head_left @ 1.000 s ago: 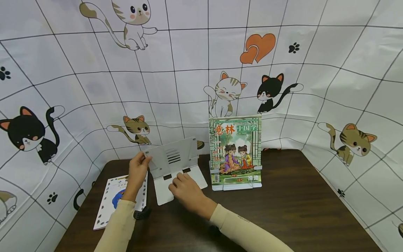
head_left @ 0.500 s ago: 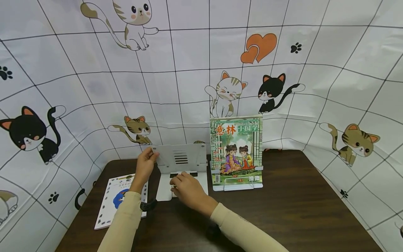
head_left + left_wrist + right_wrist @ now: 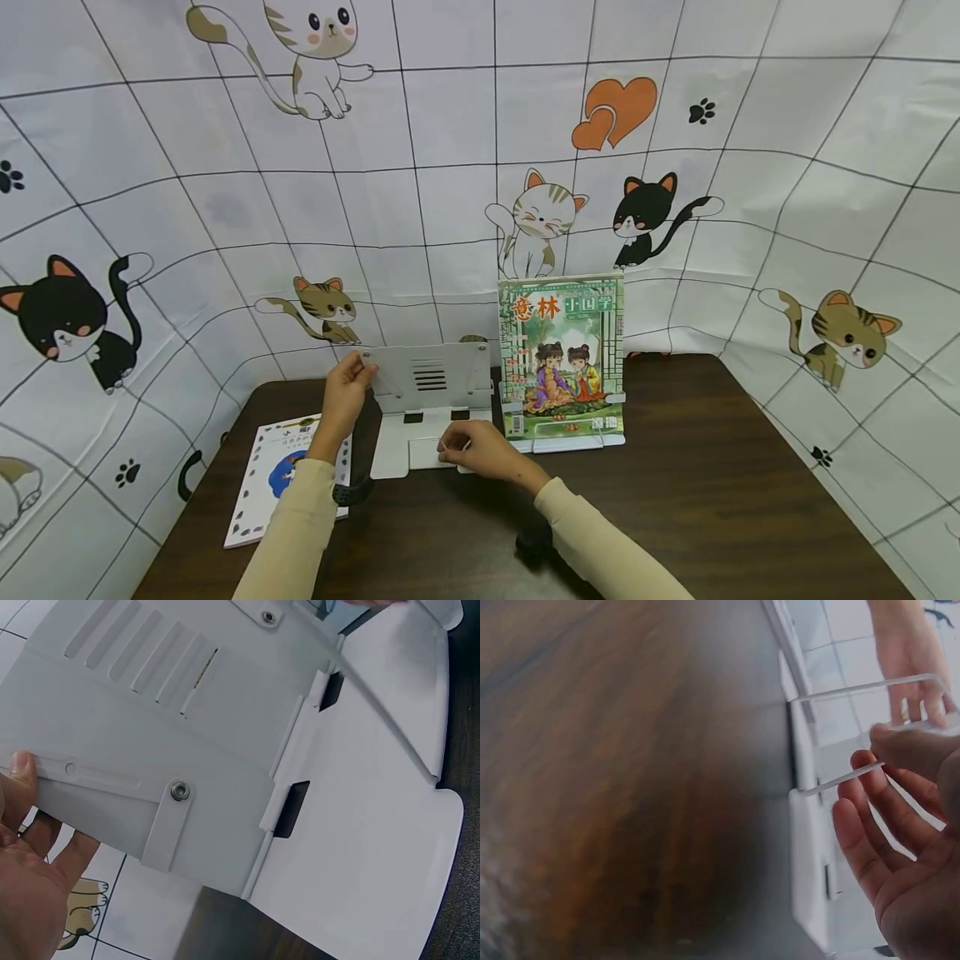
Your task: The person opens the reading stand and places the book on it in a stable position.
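Note:
A white metal book stand (image 3: 392, 442) stands unfolded on the table, its slotted back plate (image 3: 393, 375) tilted up. My left hand (image 3: 347, 392) grips the plate's upper left edge, thumb (image 3: 24, 769) on the face and the other fingers behind it. Across the stand's base rises a thin wire page holder (image 3: 870, 688), hinged at the front edge. My right hand (image 3: 483, 450) pinches this wire between thumb and forefinger, as the right wrist view shows; the other fingers are spread loosely. Small hinged arms (image 3: 166, 825) are riveted to the back plate.
To the right, a second stand (image 3: 577, 443) bears an upright green magazine (image 3: 562, 358). A white book with a blue picture (image 3: 281, 475) lies at the left, partly under my left forearm. A cat-patterned cloth (image 3: 450, 208) hangs behind the dark wooden table (image 3: 675, 467).
The stand has turned from a slant to face squarely forward, my left hand moving slightly right with it. My right hand has shifted right, and the wire page holder now shows lifted from the base.

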Action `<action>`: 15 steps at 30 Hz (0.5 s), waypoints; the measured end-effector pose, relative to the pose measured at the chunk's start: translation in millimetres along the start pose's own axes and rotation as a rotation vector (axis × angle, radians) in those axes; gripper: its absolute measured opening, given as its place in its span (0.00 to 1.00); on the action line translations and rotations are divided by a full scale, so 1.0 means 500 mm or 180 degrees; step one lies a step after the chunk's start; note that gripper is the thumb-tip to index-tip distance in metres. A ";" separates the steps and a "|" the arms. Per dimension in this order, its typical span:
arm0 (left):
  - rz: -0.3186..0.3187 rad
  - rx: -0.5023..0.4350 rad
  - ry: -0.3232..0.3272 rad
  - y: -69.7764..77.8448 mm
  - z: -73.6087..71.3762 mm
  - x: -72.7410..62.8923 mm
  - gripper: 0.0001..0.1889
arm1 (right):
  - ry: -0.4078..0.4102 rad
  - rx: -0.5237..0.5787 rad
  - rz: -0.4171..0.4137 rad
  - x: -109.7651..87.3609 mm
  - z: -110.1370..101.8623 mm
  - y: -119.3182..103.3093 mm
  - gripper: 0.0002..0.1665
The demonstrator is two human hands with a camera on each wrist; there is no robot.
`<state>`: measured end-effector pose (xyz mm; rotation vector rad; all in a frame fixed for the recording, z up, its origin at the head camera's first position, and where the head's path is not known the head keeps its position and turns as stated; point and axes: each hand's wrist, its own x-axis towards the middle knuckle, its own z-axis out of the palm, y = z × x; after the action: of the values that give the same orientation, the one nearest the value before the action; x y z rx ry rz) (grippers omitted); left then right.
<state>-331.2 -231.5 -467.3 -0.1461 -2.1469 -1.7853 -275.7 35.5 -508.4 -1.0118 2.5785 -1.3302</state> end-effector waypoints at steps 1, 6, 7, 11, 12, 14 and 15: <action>-0.0003 -0.0014 0.0001 0.000 -0.001 -0.001 0.08 | 0.0014 0.0041 0.0039 0.001 0.002 0.006 0.04; -0.0009 -0.0056 0.0008 -0.003 -0.005 -0.007 0.07 | 0.0169 0.0263 0.0267 0.010 0.013 0.031 0.05; 0.0003 -0.0062 0.0002 -0.003 -0.005 -0.009 0.07 | 0.0191 0.0301 0.0310 0.012 0.014 0.034 0.06; 0.0042 -0.0027 0.0003 -0.006 -0.007 -0.019 0.08 | 0.0267 0.0341 0.0473 0.019 0.018 0.042 0.06; 0.0059 -0.0002 -0.0003 -0.006 -0.008 -0.022 0.08 | 0.0282 0.0353 0.0490 0.020 0.018 0.043 0.06; 0.0079 0.0054 0.0016 -0.008 -0.011 -0.029 0.08 | 0.0309 0.0378 0.0542 0.022 0.019 0.043 0.06; 0.0092 0.0077 0.0025 -0.009 -0.013 -0.034 0.07 | 0.0314 0.0390 0.0582 0.023 0.019 0.043 0.06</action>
<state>-315.4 -236.2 -476.0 -0.1630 -2.1495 -1.7404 -292.4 30.9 -528.0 -0.6894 2.5479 -1.5015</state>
